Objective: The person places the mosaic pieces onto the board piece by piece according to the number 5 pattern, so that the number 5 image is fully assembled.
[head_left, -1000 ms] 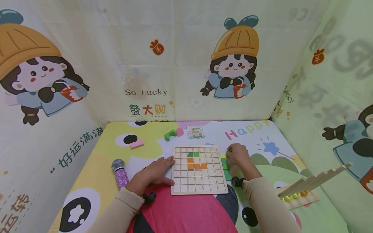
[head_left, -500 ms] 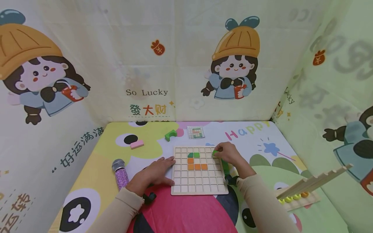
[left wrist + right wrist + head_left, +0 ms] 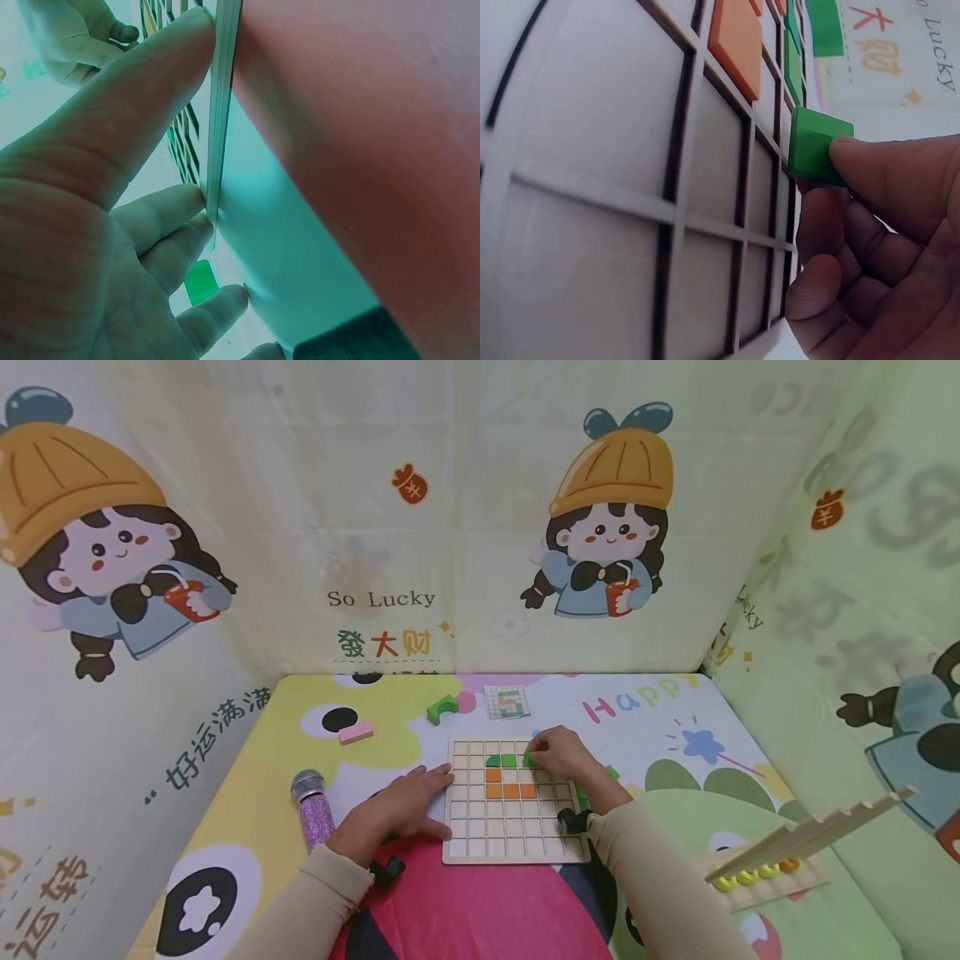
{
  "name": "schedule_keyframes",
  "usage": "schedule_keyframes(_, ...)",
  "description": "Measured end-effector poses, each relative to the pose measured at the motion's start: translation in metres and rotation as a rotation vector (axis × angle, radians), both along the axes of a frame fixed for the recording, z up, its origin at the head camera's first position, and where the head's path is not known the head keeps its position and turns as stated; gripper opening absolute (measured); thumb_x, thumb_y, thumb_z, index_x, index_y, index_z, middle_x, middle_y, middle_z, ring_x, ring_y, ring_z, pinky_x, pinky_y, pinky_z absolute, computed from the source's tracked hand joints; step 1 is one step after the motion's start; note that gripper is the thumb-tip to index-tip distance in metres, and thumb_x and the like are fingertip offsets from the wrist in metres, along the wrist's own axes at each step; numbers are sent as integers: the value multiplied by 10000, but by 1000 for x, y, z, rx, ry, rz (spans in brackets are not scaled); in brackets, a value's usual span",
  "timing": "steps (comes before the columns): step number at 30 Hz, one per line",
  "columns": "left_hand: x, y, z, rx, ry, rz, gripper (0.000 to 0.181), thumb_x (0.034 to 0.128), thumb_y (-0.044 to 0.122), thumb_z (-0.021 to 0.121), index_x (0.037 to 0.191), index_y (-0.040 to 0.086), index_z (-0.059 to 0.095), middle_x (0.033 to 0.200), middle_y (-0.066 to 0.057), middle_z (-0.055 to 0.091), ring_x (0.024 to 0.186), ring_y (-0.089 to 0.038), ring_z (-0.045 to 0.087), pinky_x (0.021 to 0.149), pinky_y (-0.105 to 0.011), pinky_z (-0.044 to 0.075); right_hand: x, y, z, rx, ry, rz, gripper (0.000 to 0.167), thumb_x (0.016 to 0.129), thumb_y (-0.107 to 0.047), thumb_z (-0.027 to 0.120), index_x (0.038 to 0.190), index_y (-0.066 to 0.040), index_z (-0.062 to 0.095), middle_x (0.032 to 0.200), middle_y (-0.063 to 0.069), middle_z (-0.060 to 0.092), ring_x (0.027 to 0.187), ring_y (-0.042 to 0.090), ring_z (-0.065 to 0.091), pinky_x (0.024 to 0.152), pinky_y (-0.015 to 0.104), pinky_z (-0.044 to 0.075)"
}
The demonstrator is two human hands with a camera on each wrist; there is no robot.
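A wooden grid board (image 3: 480, 847) lies in the middle of the table in the head view. Several orange tiles (image 3: 511, 791), a green square tile (image 3: 508, 760) and a darker green tile (image 3: 492, 761) with a curved corner sit in its cells. My right hand (image 3: 558, 753) is over the board's upper part, pinching another green tile (image 3: 819, 142) between thumb and forefinger beside the green square. My left hand (image 3: 397, 810) touches the board's left edge with extended, spread fingers; in the left wrist view its thumb (image 3: 150, 82) rests against the edge.
Green tiles (image 3: 612, 772) lie right of the board, partly hidden by my right arm. Beyond it are a pattern card (image 3: 507, 702), a green arch block (image 3: 442, 709) and a pink block (image 3: 356, 732). A microphone (image 3: 313, 810) lies left; a wooden rack (image 3: 787, 877) with yellow balls stands right.
My right hand has moved left from the tiles beside the board, carrying the green tile over the grid to near the green square. My left hand has stayed at the board's edge.
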State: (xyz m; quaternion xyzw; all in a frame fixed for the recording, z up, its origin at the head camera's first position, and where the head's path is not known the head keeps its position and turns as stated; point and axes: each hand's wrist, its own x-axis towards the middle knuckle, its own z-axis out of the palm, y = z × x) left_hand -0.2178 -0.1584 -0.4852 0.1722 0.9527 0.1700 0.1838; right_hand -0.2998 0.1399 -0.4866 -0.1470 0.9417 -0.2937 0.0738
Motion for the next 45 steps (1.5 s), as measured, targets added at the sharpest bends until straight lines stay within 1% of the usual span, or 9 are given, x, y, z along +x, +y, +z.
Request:
schedule_keyframes(8, 1, 1, -2, 11, 11, -21, 959, 771, 418, 904, 1574, 147, 456, 1673, -50, 376, 1547, -434, 284, 1228, -603, 301, 3, -9, -1, -4, -26, -24, 99, 972, -105, 681, 976, -87, 778, 936, 30, 729, 885, 188, 625, 875, 422, 549)
schedule_keyframes(15, 0, 2, -4, 8, 26, -43, 943, 781, 426, 895, 1568, 139, 463, 1668, -56, 383, 1538, -448, 298, 1222, -610, 307, 4, -13, -2, 52, 15, -37, 75, 952, -103, 706, 964, -89, 779, 901, 21, 727, 854, 180, 620, 862, 411, 551)
schedule_keyframes(19, 0, 2, -4, 2, 21, -40, 951, 776, 425, 897, 1573, 147, 458, 1672, -49, 377, 1541, -442, 297, 1226, -608, 303, 4, -15, -2, 72, 13, -53, 95, 951, -97, 707, 990, -87, 793, 936, 34, 741, 870, 187, 625, 859, 412, 555)
schedule_keyframes(23, 0, 3, -4, 4, 14, -33, 966, 761, 412, 908, 1572, 144, 458, 1670, -52, 379, 1542, -437, 295, 1224, -609, 305, 6, -17, 1, 101, 11, -51, 142, 949, -78, 697, 1042, -71, 805, 1008, 77, 757, 922, 229, 643, 890, 438, 558)
schedule_keyframes(27, 0, 4, -3, -2, 17, -34, 974, 753, 410, 915, 1571, 142, 459, 1666, -57, 384, 1542, -434, 296, 1220, -611, 311, 9, -14, 2, 117, 17, -37, 229, 953, -73, 677, 1154, -55, 783, 1092, 120, 756, 1027, 286, 679, 937, 471, 561)
schedule_keyframes(31, 1, 4, -2, -8, 15, -28, 975, 757, 410, 912, 1577, 152, 452, 1672, -48, 377, 1546, -432, 290, 1223, -609, 307, 14, -5, 2, 64, 21, -38, 286, 965, -92, 658, 1233, -43, 745, 1114, 143, 742, 1051, 321, 680, 918, 496, 567)
schedule_keyframes(35, 1, 3, -1, -7, 14, -30, 967, 768, 413, 904, 1579, 149, 448, 1676, -48, 370, 1545, -439, 288, 1224, -609, 306, 20, 8, 3, 22, 11, -55, 303, 980, -119, 645, 1260, -28, 718, 1125, 142, 719, 1048, 315, 663, 898, 497, 565)
schedule_keyframes(40, 1, 1, 1, -4, 9, -26, 958, 777, 415, 900, 1578, 147, 449, 1676, -48, 369, 1546, -436, 285, 1227, -602, 305, 27, 27, 6, 11, 18, -111, 326, 986, -129, 647, 1282, 2, 693, 1138, 176, 702, 1031, 340, 655, 885, 517, 555)
schedule_keyframes(45, 2, 0, 2, 1, 8, -17, 961, 768, 410, 907, 1572, 138, 456, 1671, -56, 375, 1540, -441, 292, 1219, -605, 317, 32, 45, 6, 71, 20, -230, 349, 985, -159, 652, 1287, 14, 678, 1207, 234, 684, 1072, 393, 650, 892, 547, 555)
